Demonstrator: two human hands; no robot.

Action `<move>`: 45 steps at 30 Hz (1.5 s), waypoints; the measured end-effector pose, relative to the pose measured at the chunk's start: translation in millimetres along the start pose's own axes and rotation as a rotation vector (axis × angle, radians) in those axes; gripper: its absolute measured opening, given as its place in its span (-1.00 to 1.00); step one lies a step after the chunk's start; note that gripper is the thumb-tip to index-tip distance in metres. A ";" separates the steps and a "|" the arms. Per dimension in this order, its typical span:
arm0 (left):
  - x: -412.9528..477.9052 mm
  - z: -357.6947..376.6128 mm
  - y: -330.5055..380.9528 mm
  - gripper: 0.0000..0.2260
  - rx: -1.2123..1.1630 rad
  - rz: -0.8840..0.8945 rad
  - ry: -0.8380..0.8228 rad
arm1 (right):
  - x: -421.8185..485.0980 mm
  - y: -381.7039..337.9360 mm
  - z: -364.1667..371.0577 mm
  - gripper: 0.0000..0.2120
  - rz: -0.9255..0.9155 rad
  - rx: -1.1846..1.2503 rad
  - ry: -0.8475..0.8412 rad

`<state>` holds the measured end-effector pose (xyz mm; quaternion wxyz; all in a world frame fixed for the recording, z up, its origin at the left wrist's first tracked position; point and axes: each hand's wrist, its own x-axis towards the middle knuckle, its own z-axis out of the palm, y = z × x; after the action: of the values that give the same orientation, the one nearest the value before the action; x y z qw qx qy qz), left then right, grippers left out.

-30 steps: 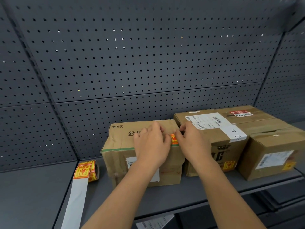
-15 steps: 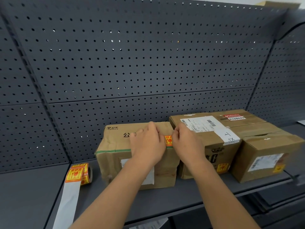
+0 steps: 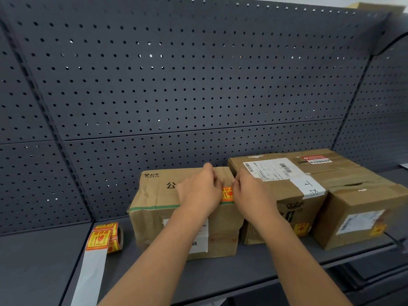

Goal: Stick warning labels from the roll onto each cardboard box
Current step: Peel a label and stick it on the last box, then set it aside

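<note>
Three cardboard boxes stand in a row on the dark shelf [image 3: 254,272]. My left hand [image 3: 199,193] lies on top of the left box [image 3: 154,195]. My right hand [image 3: 251,195] is beside it, over the gap to the middle box [image 3: 276,173]. An orange and yellow warning label [image 3: 227,194] lies between them on the left box's top right edge, and each hand pinches one side of it. The middle box and the right box [image 3: 357,213] each carry a small warning label on the front. The label roll [image 3: 106,237] lies at the left.
A dark pegboard wall [image 3: 176,85] rises behind the boxes. A white strip of backing paper [image 3: 88,274] hangs from the roll over the shelf's front edge. Lower shelves show at the bottom right.
My hands have stayed on the label on the left box. The view has shifted a little, so the boxes sit lower and further left in the frame.
</note>
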<state>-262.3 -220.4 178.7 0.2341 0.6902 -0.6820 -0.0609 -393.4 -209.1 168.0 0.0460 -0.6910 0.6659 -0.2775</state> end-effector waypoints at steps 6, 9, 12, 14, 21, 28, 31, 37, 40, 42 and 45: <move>-0.2 -2.9 -3.5 -0.84 -0.057 0.010 -0.024 | 1.7 -2.3 -4.7 -0.79 0.027 0.071 -0.017; -2.1 -6.6 -4.9 -0.82 -0.074 0.038 -0.072 | 4.0 -1.5 -6.7 -0.80 0.038 0.075 -0.054; -2.8 -6.5 -5.3 -0.84 -0.054 0.064 -0.078 | 5.2 0.1 -6.3 -0.83 0.030 0.082 -0.088; -2.7 -5.2 -6.3 -0.86 -0.050 0.082 -0.078 | 4.1 -0.4 -5.0 -0.84 0.014 0.066 -0.102; 0.8 -13.3 -14.8 -0.70 -0.196 0.070 -0.201 | 7.7 5.6 -10.0 -0.86 0.060 0.153 -0.117; -5.8 -11.6 -16.9 -0.64 -0.162 0.139 -0.122 | 17.8 10.8 -12.4 -0.86 0.075 0.089 -0.128; -7.4 -11.1 -19.1 -0.64 -0.164 0.170 -0.079 | 19.4 10.6 -10.5 -0.77 0.098 0.064 -0.102; -13.9 -11.4 -19.2 -0.68 -0.112 0.215 0.000 | 16.6 8.7 -5.3 -0.72 0.085 0.022 -0.096; -15.6 -14.7 -22.0 -0.78 -0.192 0.220 0.002 | 16.1 5.9 -4.0 -0.71 0.057 -0.018 -0.084; -19.3 -23.8 -26.8 -0.81 -0.365 0.172 -0.017 | 11.9 6.9 -4.5 -0.69 0.043 0.020 -0.086; -26.6 -43.8 -48.4 -0.79 -0.323 0.179 0.134 | 1.8 9.8 -7.8 -0.63 0.018 0.081 -0.063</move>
<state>-202.1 -186.0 191.5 0.3910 0.5829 -0.7049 -0.1025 -405.7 -209.5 170.9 0.0970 -0.6910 0.6585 -0.2819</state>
